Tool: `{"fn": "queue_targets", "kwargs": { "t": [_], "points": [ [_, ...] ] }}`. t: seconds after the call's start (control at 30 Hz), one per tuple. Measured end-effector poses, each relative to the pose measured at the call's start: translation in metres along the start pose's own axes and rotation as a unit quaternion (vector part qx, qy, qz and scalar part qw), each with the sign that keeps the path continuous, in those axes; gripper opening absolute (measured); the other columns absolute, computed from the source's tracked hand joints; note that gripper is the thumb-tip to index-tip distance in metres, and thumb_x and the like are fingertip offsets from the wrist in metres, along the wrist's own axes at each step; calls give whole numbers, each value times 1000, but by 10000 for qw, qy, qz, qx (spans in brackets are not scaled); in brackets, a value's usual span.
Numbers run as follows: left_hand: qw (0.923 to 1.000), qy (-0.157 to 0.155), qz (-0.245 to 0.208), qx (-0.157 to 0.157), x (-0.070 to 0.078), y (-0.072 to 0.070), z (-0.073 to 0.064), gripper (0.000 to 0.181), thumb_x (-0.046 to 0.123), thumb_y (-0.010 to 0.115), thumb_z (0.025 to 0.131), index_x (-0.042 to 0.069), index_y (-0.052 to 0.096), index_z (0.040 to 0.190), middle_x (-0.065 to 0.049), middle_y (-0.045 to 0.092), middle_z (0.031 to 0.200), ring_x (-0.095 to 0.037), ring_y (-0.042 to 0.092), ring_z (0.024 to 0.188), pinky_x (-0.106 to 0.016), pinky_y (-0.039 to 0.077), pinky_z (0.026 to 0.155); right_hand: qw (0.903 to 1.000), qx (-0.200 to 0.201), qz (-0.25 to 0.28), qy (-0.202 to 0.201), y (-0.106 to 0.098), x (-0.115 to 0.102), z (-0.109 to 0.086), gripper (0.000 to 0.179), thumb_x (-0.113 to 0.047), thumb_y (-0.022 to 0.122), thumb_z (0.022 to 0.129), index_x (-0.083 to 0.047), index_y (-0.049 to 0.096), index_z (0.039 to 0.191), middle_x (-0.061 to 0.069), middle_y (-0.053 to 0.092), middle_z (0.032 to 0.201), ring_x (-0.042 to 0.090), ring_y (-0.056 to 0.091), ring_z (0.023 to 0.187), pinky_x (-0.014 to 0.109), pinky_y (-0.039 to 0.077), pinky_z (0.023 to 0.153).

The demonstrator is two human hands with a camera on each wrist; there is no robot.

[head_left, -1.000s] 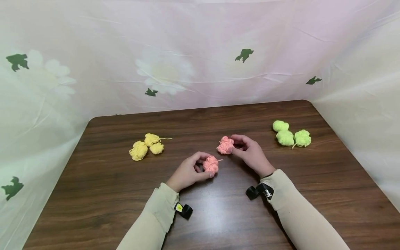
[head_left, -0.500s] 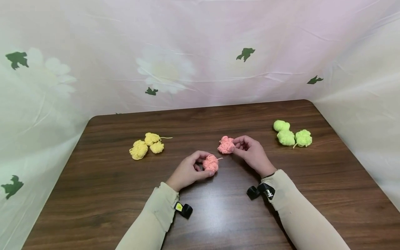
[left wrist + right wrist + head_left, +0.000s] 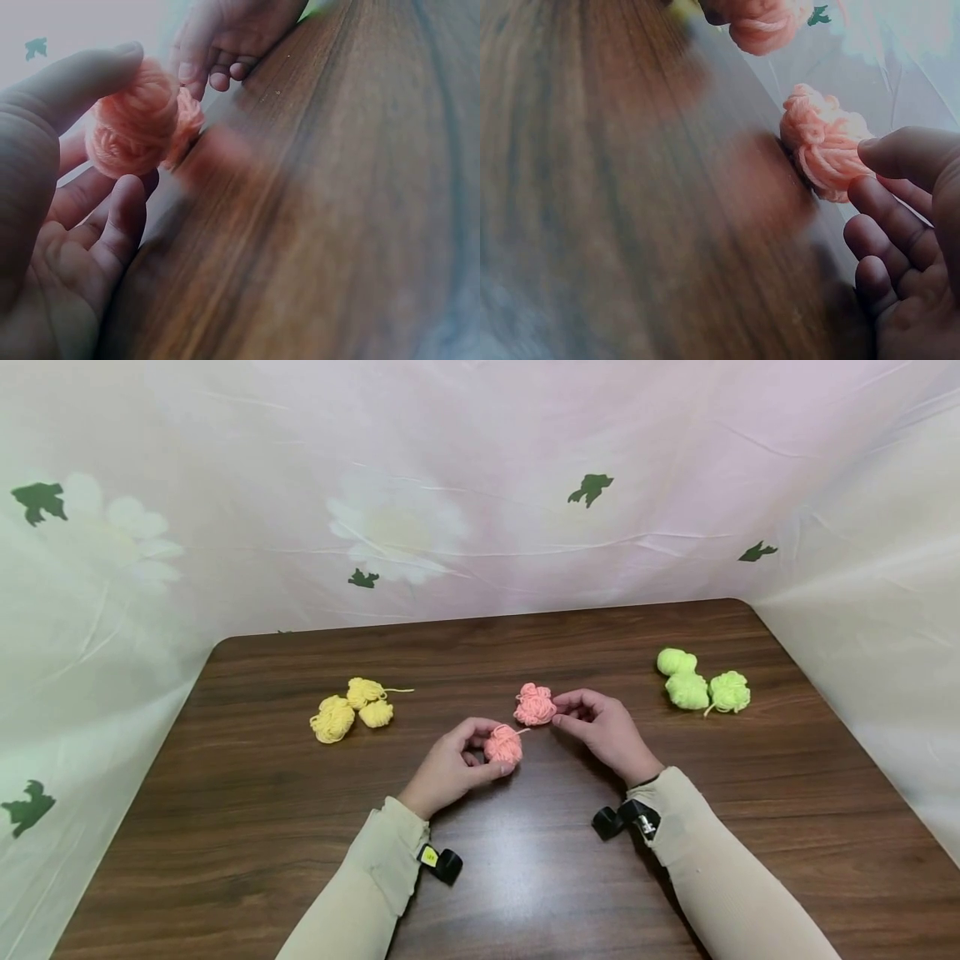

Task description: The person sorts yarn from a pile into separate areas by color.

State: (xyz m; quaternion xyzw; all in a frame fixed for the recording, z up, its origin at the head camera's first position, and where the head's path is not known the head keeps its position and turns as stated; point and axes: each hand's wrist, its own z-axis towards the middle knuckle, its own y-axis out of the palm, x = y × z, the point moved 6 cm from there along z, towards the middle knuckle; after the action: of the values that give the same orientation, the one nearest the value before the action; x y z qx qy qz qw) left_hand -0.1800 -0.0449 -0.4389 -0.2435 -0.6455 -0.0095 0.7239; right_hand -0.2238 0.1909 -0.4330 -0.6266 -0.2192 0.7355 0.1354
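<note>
My left hand (image 3: 453,768) holds a small coral-pink ball of yarn (image 3: 503,746) between thumb and fingers, a short loose end sticking out to its right. In the left wrist view, the thumb lies over this yarn ball (image 3: 135,124), fingers behind and below it. A second pink yarn ball (image 3: 535,705), lumpier, sits on the table just beyond the first. My right hand (image 3: 603,731) touches its right side with the tips of thumb and index finger. The right wrist view shows these fingertips at the edge of the looped yarn (image 3: 826,146), other fingers loosely bent.
Three yellow yarn balls (image 3: 332,720) cluster on the left of the brown wooden table (image 3: 247,827). Three lime-green ones (image 3: 686,691) are grouped at the right. A flowered cloth (image 3: 487,485) hangs behind the table and along its sides.
The second pink yarn ball has shifted slightly left, the right fingertips following at its side. My left hand has moved its yarn ball a little away from me, closer to the other one.
</note>
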Motion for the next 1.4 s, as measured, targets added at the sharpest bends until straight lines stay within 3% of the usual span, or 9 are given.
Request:
{"fn": "queue_targets", "kwargs": {
  "t": [0.37,0.63,0.93,1.4],
  "points": [
    [9987,173,-279,387,-3,-5,5,48,14,85,82,13,63,125,-3,68,110,-16,65,95,-28,56,75,9999,-133,-59,45,2,-1,0,22,-17,78,89,-10,74,110,3,71,94,19,59,82,25,48,70],
    [9965,192,77,807,-2,-13,13,48,18,85,82,13,63,125,-3,69,103,-15,63,81,-28,55,71,9999,-88,76,-70,3,-4,0,20,-14,79,88,-9,74,107,3,69,88,19,60,79,25,48,68],
    [9931,374,224,1092,-3,-15,25,50,15,83,85,9,62,130,-6,66,109,-17,62,93,-28,55,78,10000,-61,6,-74,1,-5,0,23,-15,79,87,-10,73,108,4,68,88,20,60,80,26,48,68],
    [9906,-55,609,1225,-4,-14,41,53,13,77,89,7,59,138,-12,65,124,-22,65,104,-31,56,85,9997,-242,11,17,2,-4,0,32,-18,76,90,-13,71,121,5,72,98,20,62,86,28,50,73]
  ]
}}
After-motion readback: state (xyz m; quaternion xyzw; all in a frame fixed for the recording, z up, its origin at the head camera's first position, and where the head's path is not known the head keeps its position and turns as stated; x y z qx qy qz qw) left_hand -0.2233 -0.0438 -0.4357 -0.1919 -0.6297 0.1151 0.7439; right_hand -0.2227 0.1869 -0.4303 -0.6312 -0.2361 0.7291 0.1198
